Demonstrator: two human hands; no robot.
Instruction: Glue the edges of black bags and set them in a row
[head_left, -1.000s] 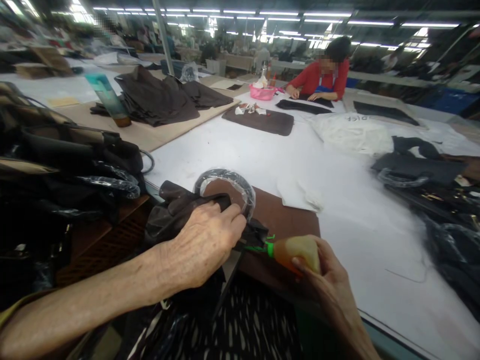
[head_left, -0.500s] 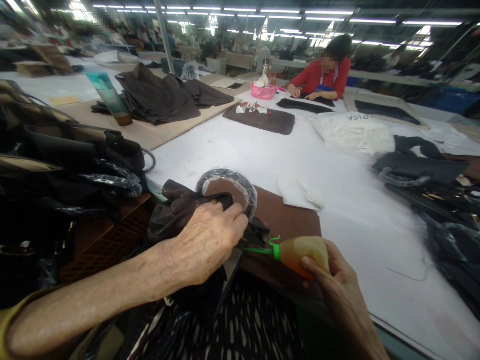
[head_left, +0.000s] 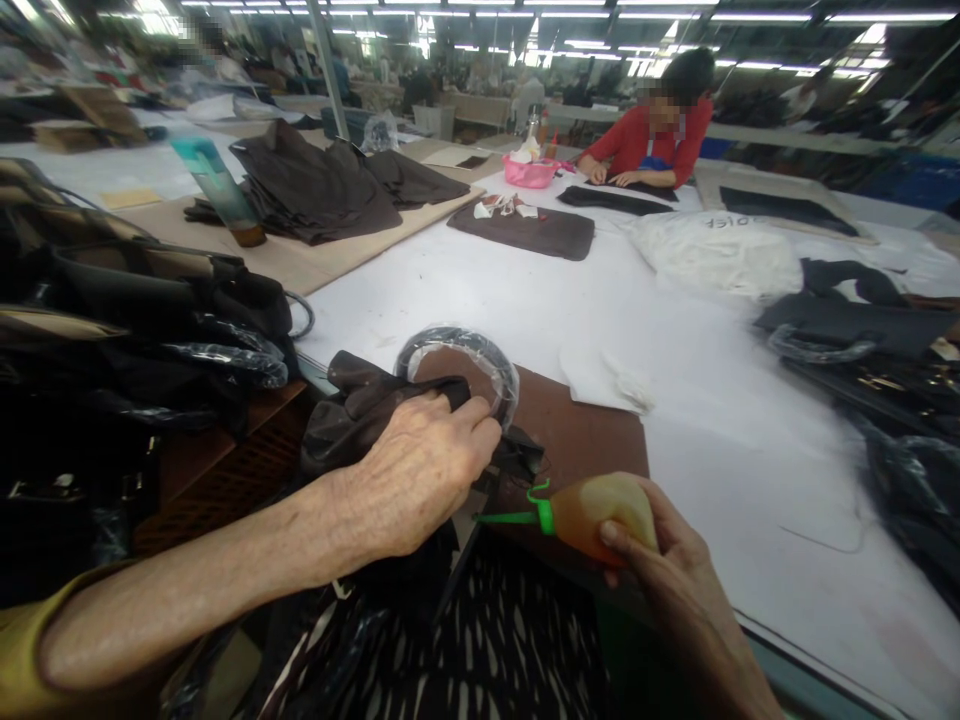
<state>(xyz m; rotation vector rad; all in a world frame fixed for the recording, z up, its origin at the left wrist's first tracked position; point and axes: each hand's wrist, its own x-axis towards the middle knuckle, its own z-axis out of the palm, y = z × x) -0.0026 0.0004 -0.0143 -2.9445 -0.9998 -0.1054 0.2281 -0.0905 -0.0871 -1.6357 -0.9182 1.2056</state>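
My left hand (head_left: pixel 420 470) presses down with closed fingers on a dark brown leather bag piece (head_left: pixel 360 415) at the near edge of the table. A plastic-wrapped curved black handle (head_left: pixel 469 352) arches just beyond its fingers, over a brown mat (head_left: pixel 585 440). My right hand (head_left: pixel 660 565) grips a small orange squeeze bottle (head_left: pixel 596 515). The bottle's green nozzle (head_left: pixel 506 517) points left at the bag's edge, right below my left fingers.
A heap of dark bags (head_left: pixel 135 330) fills the left. Brown leather pieces (head_left: pixel 322 190) and a teal bottle (head_left: pixel 217 190) lie on a beige board. A person in red (head_left: pixel 652 135) works at the far end beside a pink basket (head_left: pixel 529 170). White sack (head_left: pixel 720 255) and black bags (head_left: pixel 862 330) right.
The bottle's nozzle has slid a little left and lower along the bag's edge. My left hand has kept its hold, shifting only slightly.
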